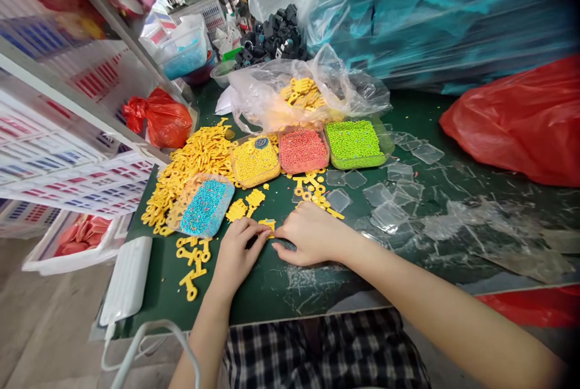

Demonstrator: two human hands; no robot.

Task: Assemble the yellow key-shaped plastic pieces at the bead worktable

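A small yellow plastic piece with a blue strip near its top (267,224) lies on the green table between my two hands. My left hand (238,247) is closed, thumb and forefinger together at the piece's lower left edge. From the right, my right hand (308,235) reaches in with curled fingers, its fingertips at the piece's right side; anything in them is too small to make out. Two similar yellow pieces (246,205) lie just beyond my left hand. Nearby stand tubs of blue beads (207,206), yellow beads (256,160), red beads (303,150) and green beads (354,144).
Yellow plastic parts (190,162) are heaped at the left, with loose ones (193,265) nearer me. Clear plastic squares (389,215) lie scattered at the right. A white power bank (127,280) sits at the left edge. Behind are a clear bag (267,96) and a red bag (516,123).
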